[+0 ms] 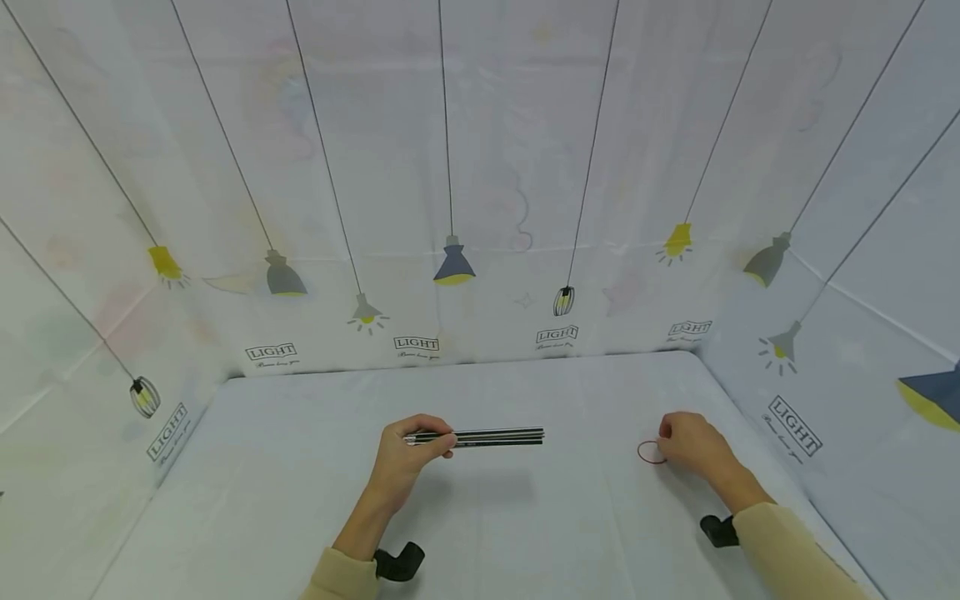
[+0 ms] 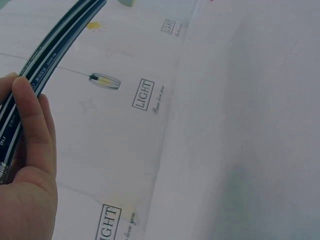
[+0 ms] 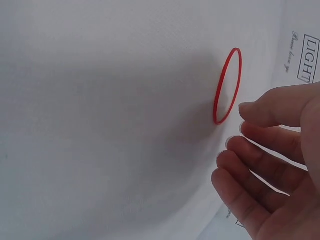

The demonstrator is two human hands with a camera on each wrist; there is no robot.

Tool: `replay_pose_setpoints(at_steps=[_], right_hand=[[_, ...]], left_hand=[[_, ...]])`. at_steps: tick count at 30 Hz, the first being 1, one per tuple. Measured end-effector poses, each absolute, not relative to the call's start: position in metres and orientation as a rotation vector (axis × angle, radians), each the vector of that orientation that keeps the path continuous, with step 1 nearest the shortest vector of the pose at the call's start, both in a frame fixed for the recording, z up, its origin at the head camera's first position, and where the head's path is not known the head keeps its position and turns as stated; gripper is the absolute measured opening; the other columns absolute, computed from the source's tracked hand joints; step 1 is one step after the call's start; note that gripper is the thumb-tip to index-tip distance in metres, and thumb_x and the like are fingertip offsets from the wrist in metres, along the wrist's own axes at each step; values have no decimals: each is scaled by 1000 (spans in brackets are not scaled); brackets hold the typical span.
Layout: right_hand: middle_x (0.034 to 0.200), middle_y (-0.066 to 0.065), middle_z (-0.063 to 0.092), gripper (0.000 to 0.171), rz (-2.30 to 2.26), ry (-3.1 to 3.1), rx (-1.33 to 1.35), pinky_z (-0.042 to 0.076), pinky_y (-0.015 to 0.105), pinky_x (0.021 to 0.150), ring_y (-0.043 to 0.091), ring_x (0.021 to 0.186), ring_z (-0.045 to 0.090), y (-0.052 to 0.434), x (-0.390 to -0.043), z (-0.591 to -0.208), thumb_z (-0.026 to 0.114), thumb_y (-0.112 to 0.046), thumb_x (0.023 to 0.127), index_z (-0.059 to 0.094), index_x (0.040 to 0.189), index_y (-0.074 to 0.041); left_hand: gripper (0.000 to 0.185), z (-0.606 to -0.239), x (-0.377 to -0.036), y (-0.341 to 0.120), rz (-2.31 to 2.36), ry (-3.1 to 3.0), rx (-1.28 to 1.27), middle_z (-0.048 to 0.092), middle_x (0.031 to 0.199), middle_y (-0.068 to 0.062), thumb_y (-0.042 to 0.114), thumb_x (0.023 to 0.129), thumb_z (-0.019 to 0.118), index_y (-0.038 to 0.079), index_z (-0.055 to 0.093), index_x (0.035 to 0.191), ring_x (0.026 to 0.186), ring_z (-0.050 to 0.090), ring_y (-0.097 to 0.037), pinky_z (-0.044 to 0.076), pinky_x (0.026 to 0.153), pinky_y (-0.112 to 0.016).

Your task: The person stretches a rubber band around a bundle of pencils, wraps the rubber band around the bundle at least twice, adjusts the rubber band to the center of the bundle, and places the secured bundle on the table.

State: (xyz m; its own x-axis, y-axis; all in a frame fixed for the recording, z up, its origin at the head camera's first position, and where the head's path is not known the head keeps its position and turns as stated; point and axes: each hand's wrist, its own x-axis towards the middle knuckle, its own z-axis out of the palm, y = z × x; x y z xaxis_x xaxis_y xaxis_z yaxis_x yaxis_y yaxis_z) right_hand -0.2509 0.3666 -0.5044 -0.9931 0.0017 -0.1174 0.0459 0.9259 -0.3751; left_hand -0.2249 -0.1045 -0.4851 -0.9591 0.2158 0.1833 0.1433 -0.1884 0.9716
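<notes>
My left hand (image 1: 405, 450) holds a bundle of dark pencils with pale stripes (image 1: 498, 437), thumb on the near side and fingers behind. The pencils lie side by side, level above the table, most of their length reaching right. In the left wrist view, metal ferrules show at the pencils' (image 2: 50, 52) lower end, below the fingers (image 2: 35, 125). A thin red rubber band (image 1: 642, 458) lies on the white table to the right. My right hand (image 1: 693, 446) is right beside it; in the right wrist view, the bent fingers and thumb come close to the rubber band (image 3: 218, 95).
A white cloth covers the table (image 1: 300, 467). Pale curtains (image 1: 360, 167) printed with hanging lamps and LIGHT labels enclose it at the back and both sides. A black wrist mount (image 1: 400, 562) sits at the left cuff, another black mount (image 1: 718, 531) at the right.
</notes>
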Motion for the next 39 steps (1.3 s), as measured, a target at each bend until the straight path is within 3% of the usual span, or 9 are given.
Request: replay_pose_setpoints(at_steps=[9, 20, 27, 34, 39], right_hand=[[79, 9, 61, 9, -540, 2954, 58, 50, 39, 60, 24, 70, 56, 370, -253, -515, 65, -6, 81, 62, 85, 1], [77, 7, 59, 11, -503, 2936, 23, 50, 39, 62, 23, 70, 55, 371, -254, -519, 64, -9, 82, 61, 85, 1], [72, 5, 59, 11, -572, 2954, 39, 48, 35, 56, 21, 65, 55, 368, -249, -516, 66, -9, 78, 60, 82, -1], [72, 5, 58, 12, -614, 2972, -3, 46, 34, 56, 21, 66, 54, 367, -247, -516, 67, -7, 76, 58, 82, -2], [75, 7, 60, 13, -601, 2962, 3, 49, 37, 59, 23, 69, 56, 367, -248, -515, 68, -8, 78, 61, 84, 1]], left_hand=[[26, -486, -225, -104, 2331, 1955, 439, 65, 101, -15, 10, 82, 85, -5, 72, 99, 78, 70, -24, 60, 82, -38], [36, -488, -224, -104, 2337, 1932, 443, 65, 100, -10, 10, 83, 85, -14, 68, 103, 78, 70, -23, 61, 81, -38], [26, -487, -222, -105, 2325, 1965, 433, 64, 102, -15, 10, 84, 84, -6, 71, 99, 78, 70, -24, 59, 85, -39], [32, -487, -223, -106, 2317, 1972, 442, 65, 102, -13, 10, 84, 84, -11, 69, 102, 79, 70, -24, 59, 85, -39], [25, -487, -223, -106, 2316, 1980, 431, 64, 103, -17, 11, 83, 85, -4, 72, 98, 80, 70, -25, 59, 85, -39]])
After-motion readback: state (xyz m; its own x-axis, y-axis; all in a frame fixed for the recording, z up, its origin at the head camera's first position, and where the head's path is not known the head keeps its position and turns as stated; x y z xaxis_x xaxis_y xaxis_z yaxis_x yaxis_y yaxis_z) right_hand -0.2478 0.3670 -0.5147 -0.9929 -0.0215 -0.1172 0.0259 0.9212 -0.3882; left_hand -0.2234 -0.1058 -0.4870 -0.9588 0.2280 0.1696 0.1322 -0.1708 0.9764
